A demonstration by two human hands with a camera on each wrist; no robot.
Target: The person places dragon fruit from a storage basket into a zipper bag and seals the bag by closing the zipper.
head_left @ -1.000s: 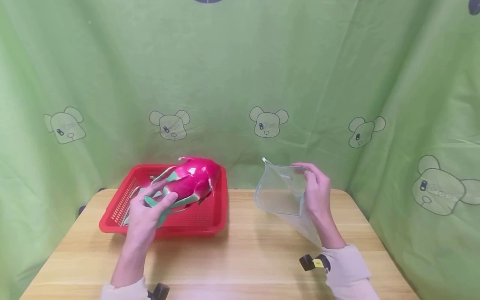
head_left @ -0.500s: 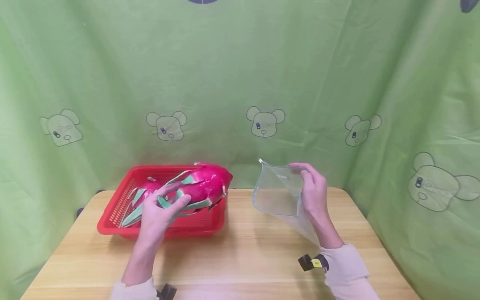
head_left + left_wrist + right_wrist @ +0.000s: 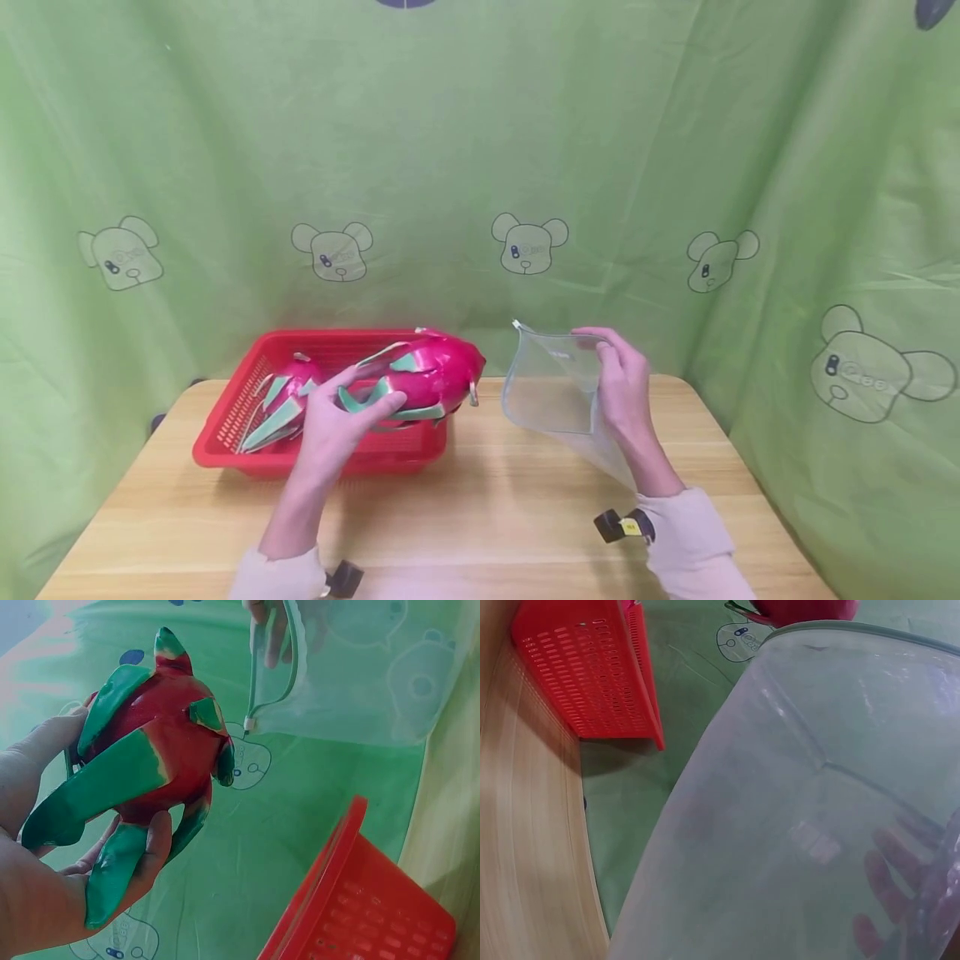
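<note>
My left hand [image 3: 337, 425] grips a pink dragon fruit [image 3: 442, 375] with green leafy scales, held up over the right part of the red basket [image 3: 225, 460]. In the left wrist view the thumb and fingers wrap the leafy end of the dragon fruit [image 3: 172, 742]. To the right, my right hand [image 3: 624, 383] holds a clear zip bag [image 3: 551, 387] by its edge, with the mouth spread toward the fruit. Fingers show through the film of the bag [image 3: 780, 810] in the right wrist view. A second dragon fruit [image 3: 288, 400] lies in the basket's left part.
The basket stands at the left of a wooden table [image 3: 480, 517]. Behind and beside the table hangs a green curtain [image 3: 420, 167] printed with bear heads. A small black camera [image 3: 609, 527] is strapped at the right wrist.
My left hand has carried the dragon fruit rightward, from over the basket toward the bag, uncovering the second fruit. The right hand and bag have hardly moved.
</note>
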